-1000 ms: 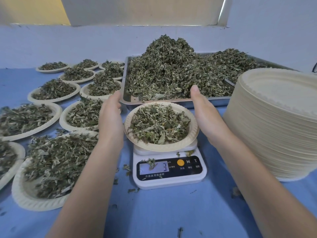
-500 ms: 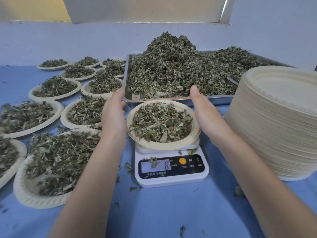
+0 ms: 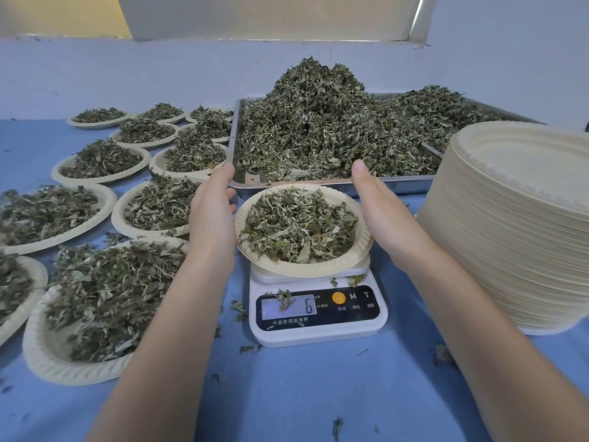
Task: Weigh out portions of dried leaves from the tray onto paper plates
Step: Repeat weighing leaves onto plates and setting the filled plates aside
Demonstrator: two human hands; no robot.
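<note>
Fluted paper plate (image 3: 318, 269) of crumbly leaves (image 3: 299, 228) on scale (image 3: 318, 327), between released left hand (image 3: 212, 215) and right hand (image 3: 379, 212), fingers straight.

two bare forearms, two bare hands, nothing worn.

left hand (image 3: 212, 218) and right hand (image 3: 379, 208): no gloves, no rings, no watch or wristband in view. both forearms uncovered from the wrist down to the bottom frame edge, no sleeve or cuff visible anywhere. fingernails short and unpainted where they show, clearest on the right thumb. no markings, tape or bandage on either arm. rest of the body out of view.
</note>
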